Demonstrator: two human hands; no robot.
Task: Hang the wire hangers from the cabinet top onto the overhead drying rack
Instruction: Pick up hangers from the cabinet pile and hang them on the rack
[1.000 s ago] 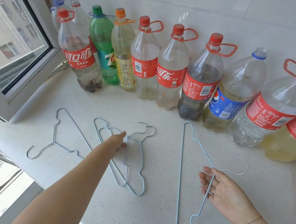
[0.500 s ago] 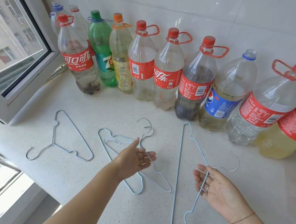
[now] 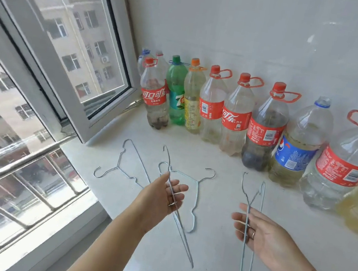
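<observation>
My left hand (image 3: 160, 198) grips a wire hanger (image 3: 183, 234) lifted off the white cabinet top (image 3: 207, 267), seen edge-on with its hook pointing up. My right hand (image 3: 269, 238), palm up, holds a second light-blue wire hanger (image 3: 248, 203) between its fingers, hook up and body hanging down. Two more wire hangers lie flat on the top: one at the left near the window (image 3: 119, 165), one in the middle (image 3: 198, 182) behind my left hand. No overhead drying rack is in view.
A row of several large plastic drink bottles (image 3: 264, 129) stands along the white wall at the back. An inward-opened window sash (image 3: 103, 77) juts over the cabinet's left end. Metal railing bars (image 3: 19, 158) run outside beyond the left edge.
My left hand has picked one hanger out of the middle pair and lifted it upright. The right hand has turned its hanger hook-up. The view has tilted upward and to the left.
</observation>
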